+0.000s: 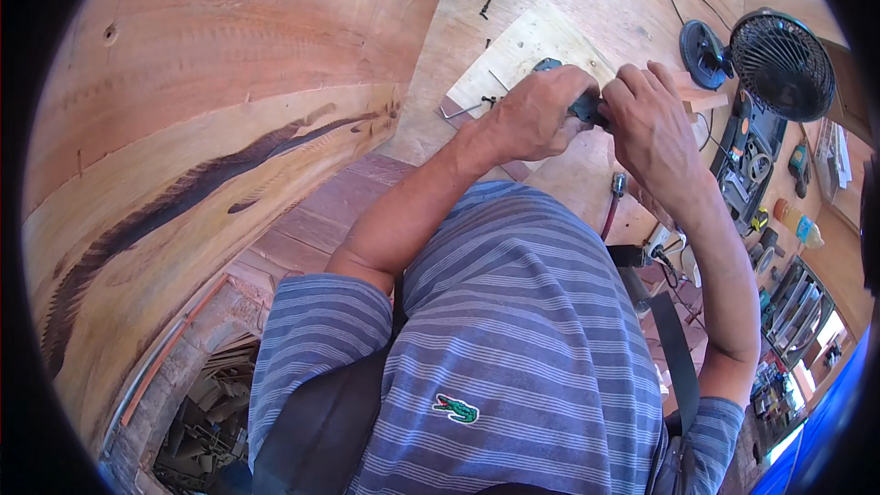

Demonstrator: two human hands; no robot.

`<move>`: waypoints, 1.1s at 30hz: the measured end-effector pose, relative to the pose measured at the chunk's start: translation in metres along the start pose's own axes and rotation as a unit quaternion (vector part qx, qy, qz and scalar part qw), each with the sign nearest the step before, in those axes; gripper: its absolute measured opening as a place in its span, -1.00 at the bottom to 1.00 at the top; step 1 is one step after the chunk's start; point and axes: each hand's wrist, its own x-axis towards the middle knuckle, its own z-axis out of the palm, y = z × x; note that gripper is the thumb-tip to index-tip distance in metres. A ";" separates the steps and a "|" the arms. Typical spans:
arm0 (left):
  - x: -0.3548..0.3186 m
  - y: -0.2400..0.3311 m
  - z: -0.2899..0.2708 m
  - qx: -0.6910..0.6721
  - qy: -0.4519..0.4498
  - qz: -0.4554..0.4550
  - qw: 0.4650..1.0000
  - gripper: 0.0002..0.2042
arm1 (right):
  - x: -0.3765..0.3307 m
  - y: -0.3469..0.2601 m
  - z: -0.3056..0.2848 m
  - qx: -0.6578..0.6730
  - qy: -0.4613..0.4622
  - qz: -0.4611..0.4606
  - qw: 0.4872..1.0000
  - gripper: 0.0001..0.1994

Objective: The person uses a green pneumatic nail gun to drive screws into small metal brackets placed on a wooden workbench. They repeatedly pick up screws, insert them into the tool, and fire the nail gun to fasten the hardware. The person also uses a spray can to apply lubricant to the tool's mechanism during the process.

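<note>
Dark object [585,110]: left grip [544,112] curled closed around it, right grip [647,121] closed on its end

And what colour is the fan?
The fan is black; it shows best in the head view.

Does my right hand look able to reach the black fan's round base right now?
Probably yes: the right hand is close to the fan's base, with no obstacle visible between, though it seems occupied with a dark object.
</note>
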 end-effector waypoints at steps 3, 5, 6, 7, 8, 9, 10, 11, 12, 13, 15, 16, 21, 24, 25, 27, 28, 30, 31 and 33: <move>0.002 -0.001 0.000 0.013 -0.011 0.000 1.000 -0.64 | 0.001 0.000 0.001 -0.067 -0.001 -0.027 0.997 -0.87; 0.003 -0.003 -0.001 0.014 -0.020 -0.009 1.000 -0.65 | 0.003 -0.001 0.002 -0.103 -0.001 -0.040 0.994 -0.88; 0.004 -0.006 -0.001 0.019 -0.021 -0.009 1.000 -0.67 | 0.002 -0.001 0.002 -0.109 -0.005 -0.038 0.993 -0.89; 0.003 -0.005 -0.002 0.018 -0.021 -0.011 1.000 -0.67 | 0.003 -0.001 0.003 -0.114 -0.006 -0.039 0.993 -0.89; 0.004 -0.005 -0.003 0.018 -0.021 -0.012 1.000 -0.67 | 0.001 0.000 0.004 -0.106 0.004 -0.043 0.993 -0.89; 0.005 -0.004 -0.004 0.017 -0.021 -0.013 1.000 -0.68 | 0.000 0.001 0.005 -0.099 0.014 -0.046 0.994 -0.89; 0.004 -0.003 -0.005 0.015 -0.029 -0.024 0.999 -0.67 | -0.001 0.002 0.006 -0.092 0.024 -0.053 0.994 -0.89; 0.004 -0.004 -0.005 0.019 -0.032 -0.023 0.999 -0.67 | 0.000 0.001 0.005 -0.074 0.030 -0.044 0.996 -0.89; 0.003 -0.006 -0.005 0.023 -0.034 -0.022 0.999 -0.67 | 0.001 0.001 0.003 -0.055 0.037 -0.035 0.997 -0.89; 0.003 -0.006 -0.004 0.026 -0.037 -0.021 0.999 -0.67 | 0.001 0.000 0.002 -0.037 0.043 -0.025 0.998 -0.89; 0.004 -0.003 -0.003 0.033 -0.035 -0.011 0.999 -0.67 | 0.002 0.001 0.005 -0.043 0.014 -0.016 0.999 -0.88; 0.005 -0.002 -0.005 0.039 -0.034 -0.006 0.999 -0.66 | 0.004 0.002 0.006 -0.046 0.003 -0.012 0.999 -0.88; 0.008 0.001 -0.003 0.024 -0.023 -0.011 0.999 -0.68 | 0.002 -0.002 0.003 -0.100 0.015 -0.020 0.995 -0.87; 0.007 -0.002 -0.002 0.021 -0.038 -0.007 0.999 -0.64 | -0.001 -0.002 0.000 -0.044 0.048 -0.023 0.998 -0.87; 0.006 -0.002 -0.001 0.019 -0.030 -0.005 0.999 -0.63 | -0.002 -0.002 -0.002 -0.008 0.059 -0.023 0.998 -0.87; 0.003 -0.001 -0.001 0.013 -0.014 0.000 1.000 -0.61 | -0.002 -0.003 -0.004 0.012 0.040 0.009 0.999 -0.88; 0.004 0.000 -0.001 0.008 -0.022 -0.003 1.000 -0.60 | -0.003 0.000 -0.003 0.006 0.030 0.015 0.999 -0.88; 0.004 0.001 -0.002 0.012 -0.023 -0.011 1.000 -0.60 | -0.001 -0.001 -0.001 -0.010 0.016 0.020 1.000 -0.89; 0.005 0.002 -0.001 0.012 -0.023 -0.013 1.000 -0.60 | 0.000 -0.002 -0.001 -0.039 0.016 0.008 0.999 -0.89; 0.004 0.002 -0.001 0.014 -0.020 -0.015 1.000 -0.61 | 0.002 -0.005 -0.001 -0.096 0.017 -0.014 0.995 -0.89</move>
